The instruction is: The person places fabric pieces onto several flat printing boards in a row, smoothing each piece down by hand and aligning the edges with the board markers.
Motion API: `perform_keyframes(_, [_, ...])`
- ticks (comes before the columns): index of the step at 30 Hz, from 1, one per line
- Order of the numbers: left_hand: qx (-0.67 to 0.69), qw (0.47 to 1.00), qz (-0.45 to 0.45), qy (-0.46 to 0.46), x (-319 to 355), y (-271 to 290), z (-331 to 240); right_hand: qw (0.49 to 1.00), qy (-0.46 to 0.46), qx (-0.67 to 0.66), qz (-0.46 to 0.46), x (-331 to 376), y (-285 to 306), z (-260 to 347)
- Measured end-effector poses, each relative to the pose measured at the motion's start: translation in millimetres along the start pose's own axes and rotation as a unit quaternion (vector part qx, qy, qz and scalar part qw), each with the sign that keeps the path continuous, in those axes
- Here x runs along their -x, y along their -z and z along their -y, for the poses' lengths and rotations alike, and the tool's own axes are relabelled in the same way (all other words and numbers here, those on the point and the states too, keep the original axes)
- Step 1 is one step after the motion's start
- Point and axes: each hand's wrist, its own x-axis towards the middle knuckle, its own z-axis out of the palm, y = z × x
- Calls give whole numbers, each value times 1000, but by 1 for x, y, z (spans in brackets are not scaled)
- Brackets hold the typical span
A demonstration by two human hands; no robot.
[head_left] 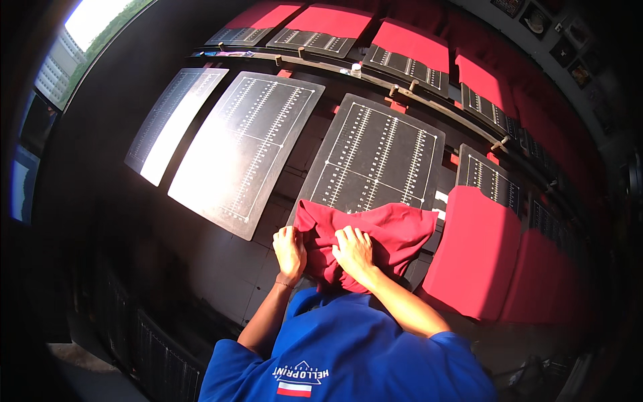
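A bunched red shirt (395,228) lies over the near end of a black printing board (375,154) marked with white rulers and a grid. My left hand (290,254) is closed on the shirt's left edge, beside the board's near left corner. Just right of it, my right hand (353,249) grips the folded fabric, knuckles up. The fabric's near part hangs down in creases toward my body. Beyond the cloth, the board's far part is bare.
Two bare black boards (251,134) stand at left, glaring with sunlight. At right, a smooth red shirt (469,254) covers another board. Across a curved rail (375,82) is a far row of boards partly covered in red cloth (328,20). A small bottle (356,70) stands on the rail.
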Motion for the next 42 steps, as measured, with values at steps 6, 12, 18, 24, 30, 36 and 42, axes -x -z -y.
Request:
perform_keyframes(6, [552, 812, 78, 171, -69, 56, -4, 940, -144, -228, -207, -64, 108, 7])
perform_keyframes(12, [517, 850, 56, -80, -166, 128, -83, 912, -161, -152, -346, -86, 217, 0])
perform_keyframes(18, [502, 838, 144, -158, -164, 110, -132, 991, -60, -40, -116, -80, 334, 48])
perform_keyframes(24, [97, 830, 525, -163, -60, -32, -24, 965, -161, -157, -134, -125, 397, -42])
perform_keyframes(30, [512, 718, 421, 213, -148, 76, -55, 836, -100, -398, -365, -70, 314, -86])
perform_keyframes(36, [431, 710, 501, 242, -52, 83, 33, 765, -511, -381, -94, 108, 38, -70])
perform_keyframes(42, [524, 704, 404, 258, -60, 93, 52, 845, -429, -277, -159, 104, -23, -22])
